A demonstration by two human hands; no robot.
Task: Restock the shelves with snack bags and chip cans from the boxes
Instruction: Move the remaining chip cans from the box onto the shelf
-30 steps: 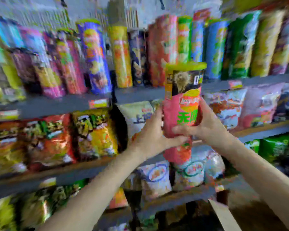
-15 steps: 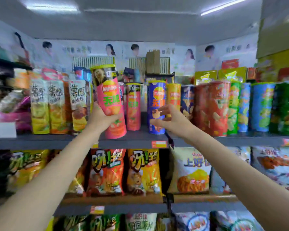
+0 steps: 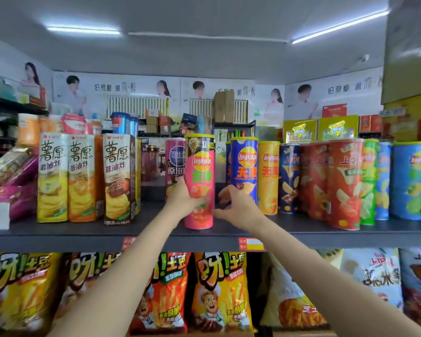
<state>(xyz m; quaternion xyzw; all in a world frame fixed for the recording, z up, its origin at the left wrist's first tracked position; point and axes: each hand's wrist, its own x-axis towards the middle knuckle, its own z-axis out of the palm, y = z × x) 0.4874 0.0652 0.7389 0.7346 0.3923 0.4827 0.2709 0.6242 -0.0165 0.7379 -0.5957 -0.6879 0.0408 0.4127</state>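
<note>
A pink chip can (image 3: pixel 199 171) with a yellow lid stands upright on the dark top shelf (image 3: pixel 301 233), near its front edge. My left hand (image 3: pixel 184 198) grips the can's left side at mid-height, fingers wrapped round the front. My right hand (image 3: pixel 236 205) hovers just right of the can with fingers loosely curled, holding nothing; its thumb is close to the can's lower side. A blue chip can (image 3: pixel 244 169) stands right behind my right hand.
Tall snack boxes (image 3: pixel 83 178) line the shelf's left side. Yellow, red, green and blue cans (image 3: pixel 338 181) fill the right. A dark pink can (image 3: pixel 174 164) stands behind the held one. Snack bags (image 3: pixel 219 288) hang on the shelf below. Price tags (image 3: pixel 251 243) sit on the shelf edge.
My left hand carried the pink can up from chest height and set it upright on the top shelf left of the blue can. My right hand left the can and now hovers beside it.
</note>
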